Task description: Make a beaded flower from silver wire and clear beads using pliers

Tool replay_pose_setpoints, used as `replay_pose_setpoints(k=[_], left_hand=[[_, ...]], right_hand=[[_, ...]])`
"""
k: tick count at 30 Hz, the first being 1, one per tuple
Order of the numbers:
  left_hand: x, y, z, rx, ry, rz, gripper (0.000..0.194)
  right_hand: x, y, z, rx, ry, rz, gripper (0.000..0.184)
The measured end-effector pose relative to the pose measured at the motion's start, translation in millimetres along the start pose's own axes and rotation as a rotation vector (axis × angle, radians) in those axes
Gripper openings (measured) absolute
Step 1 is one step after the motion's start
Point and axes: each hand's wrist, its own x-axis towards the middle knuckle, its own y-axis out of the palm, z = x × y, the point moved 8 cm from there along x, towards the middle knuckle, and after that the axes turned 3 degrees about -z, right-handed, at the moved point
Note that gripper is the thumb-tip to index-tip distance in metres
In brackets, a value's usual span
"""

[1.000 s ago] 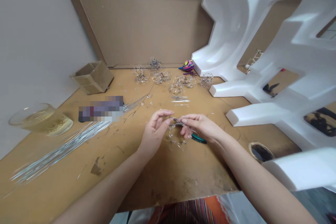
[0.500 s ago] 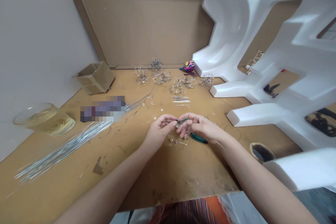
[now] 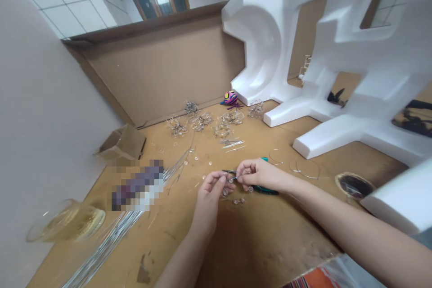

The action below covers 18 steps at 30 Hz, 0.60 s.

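My left hand (image 3: pixel 209 192) pinches a small piece of beaded wire (image 3: pixel 231 180) with clear round beads, thumb against fingertips. From the other side my right hand (image 3: pixel 256 174) has its fingers closed on the same wire. Green-handled pliers (image 3: pixel 266 191) lie on the table under and beside my right hand, partly covered by it. Just below the fingers are some clear beads (image 3: pixel 239 200); I cannot tell whether they are joined to the held wire.
Long straight wires (image 3: pixel 111 238) lie at the left by a glass of yellowish liquid (image 3: pixel 72 220) and a cardboard box (image 3: pixel 123 141). Several coiled wire pieces (image 3: pixel 200 120) and a colourful ball-shaped item (image 3: pixel 230 97) stand at the back. White foam (image 3: pixel 307 141) borders the right, near a round hole (image 3: pixel 354 185).
The head view has tilted up and turned, showing a window and tiles behind the cardboard. My hands remain together at the beaded wire; my right hand's fingers have closed in more on it.
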Motion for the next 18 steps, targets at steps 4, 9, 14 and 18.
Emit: replay_pose_setpoints(k=[4, 9, 14, 18], left_hand=[[-0.6, 5.5, 1.1, 0.012, -0.013, 0.054, 0.016], [-0.9, 7.4, 2.6, 0.017, -0.018, 0.059, 0.016], [0.4, 6.9, 4.7, 0.038, -0.015, 0.054, 0.015], [1.5, 4.5, 4.5, 0.057, -0.003, 0.032, 0.016]], right_hand=[[0.6, -3.6, 1.8, -0.074, -0.025, -0.056, 0.011], [-1.4, -7.7, 3.7, -0.159, -0.026, -0.122, 0.008], [-1.3, -7.5, 1.2, -0.175, -0.009, -0.124, 0.011], [-1.6, -0.9, 2.0, -0.167, -0.026, -0.061, 0.014]])
